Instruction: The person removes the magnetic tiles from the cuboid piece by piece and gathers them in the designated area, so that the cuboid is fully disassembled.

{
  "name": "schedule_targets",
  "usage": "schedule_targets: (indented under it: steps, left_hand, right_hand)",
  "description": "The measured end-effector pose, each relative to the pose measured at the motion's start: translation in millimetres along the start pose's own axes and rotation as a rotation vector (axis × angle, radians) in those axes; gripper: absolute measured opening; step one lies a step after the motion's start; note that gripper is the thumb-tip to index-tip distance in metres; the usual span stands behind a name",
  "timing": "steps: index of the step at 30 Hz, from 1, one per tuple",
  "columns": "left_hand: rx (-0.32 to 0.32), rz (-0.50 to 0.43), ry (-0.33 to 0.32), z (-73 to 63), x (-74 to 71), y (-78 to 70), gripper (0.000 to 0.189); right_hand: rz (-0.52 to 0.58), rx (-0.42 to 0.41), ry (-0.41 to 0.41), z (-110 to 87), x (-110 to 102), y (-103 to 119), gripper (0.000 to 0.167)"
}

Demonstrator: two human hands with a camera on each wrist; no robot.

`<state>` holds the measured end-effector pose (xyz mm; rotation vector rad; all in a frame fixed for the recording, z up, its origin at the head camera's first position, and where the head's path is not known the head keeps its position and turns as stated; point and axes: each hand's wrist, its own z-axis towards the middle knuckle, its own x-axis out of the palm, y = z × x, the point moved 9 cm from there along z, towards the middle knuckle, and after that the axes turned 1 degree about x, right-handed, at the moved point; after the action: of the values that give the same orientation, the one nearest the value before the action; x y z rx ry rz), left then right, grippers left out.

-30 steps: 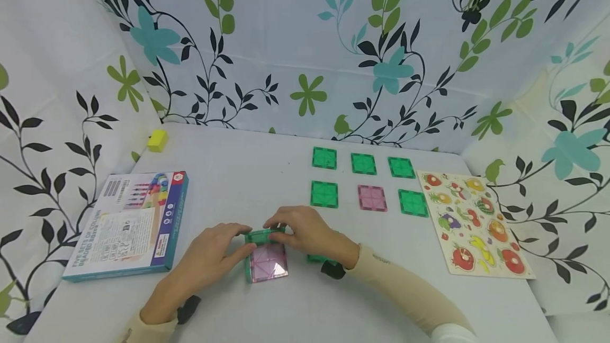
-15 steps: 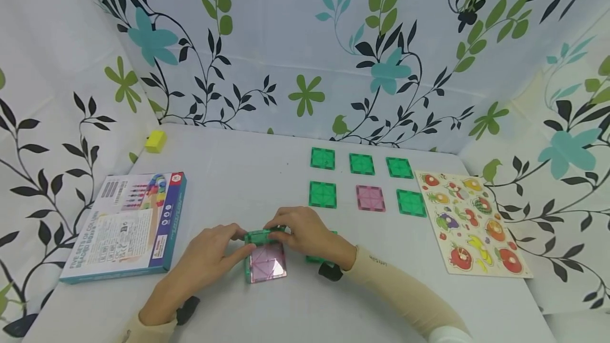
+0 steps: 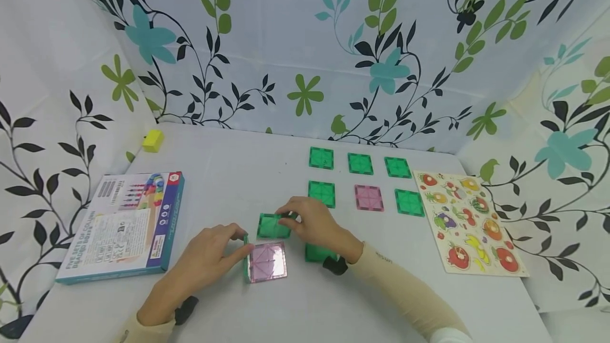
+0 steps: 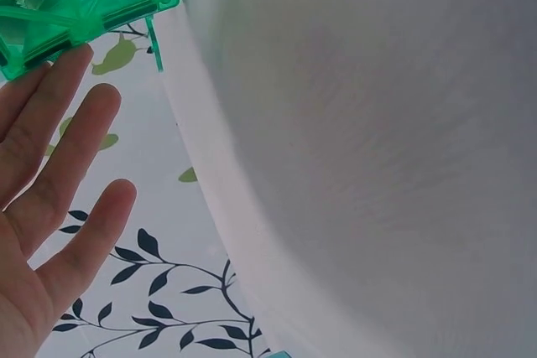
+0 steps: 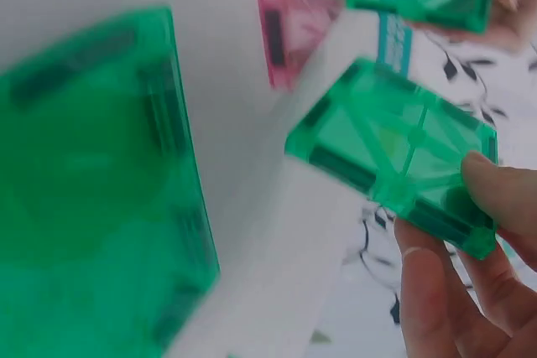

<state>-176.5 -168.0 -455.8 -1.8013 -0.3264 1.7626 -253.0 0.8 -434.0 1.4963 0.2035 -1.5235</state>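
Observation:
Green and pink see-through square magnetic tiles are at my hands. In the head view, a pink tile [image 3: 268, 262] lies flat in front of me. A green tile [image 3: 246, 264] stands upright along its left edge, pinched by my left hand [image 3: 216, 250] between thumb and fingertips. The left wrist view shows its corner [image 4: 101, 6] against long, extended fingers. My right hand [image 3: 314, 221] pinches another green tile [image 3: 274, 226] by its right side, tilted just beyond the pink one. In the right wrist view, this tile [image 5: 398, 153] sits between thumb and fingers.
A green tile [image 3: 318, 252] lies beneath my right wrist. Farther back, more green tiles [image 3: 359, 163] and a pink one [image 3: 368, 198] lie in two rows. A boxed bead set [image 3: 124, 226] is at left, a fruit board [image 3: 469, 224] at right, a yellow block [image 3: 153, 141] behind.
My right hand has lifted its green tile back and to the right, off the pink tile's far edge, and it now faces up more. My left hand has stayed with its upright tile.

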Motion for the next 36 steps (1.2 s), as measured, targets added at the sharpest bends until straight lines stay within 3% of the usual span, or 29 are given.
schedule_targets:
  steps: [9, 14, 17, 25, 36]
  left_hand:
    - [-0.004, -0.009, 0.023, 1.9, 0.5, 0.8, 0.035]
    - [0.002, -0.015, 0.020, 2.3, -0.5, -0.4, 0.037]
    - [-0.001, -0.018, 0.025, 2.6, 0.0, -0.8, 0.036]
    - [-0.015, -0.015, 0.039, 1.4, 1.0, -0.8, 0.035]
    - [-0.015, -0.018, 0.038, 1.2, 0.9, -1.3, 0.039]
  right_hand:
    - [0.095, 0.075, -0.104, -19.8, -58.0, -39.5, 0.019]
    - [0.117, 0.169, -0.099, -48.6, -90.6, -76.4, 0.020]
    - [0.138, 0.245, -0.055, -68.5, -103.4, -102.2, 0.022]
    - [0.241, 0.445, 0.164, -114.5, -104.0, -153.2, 0.027]
    - [0.306, 0.509, 0.291, -144.9, -83.2, -178.4, 0.026]
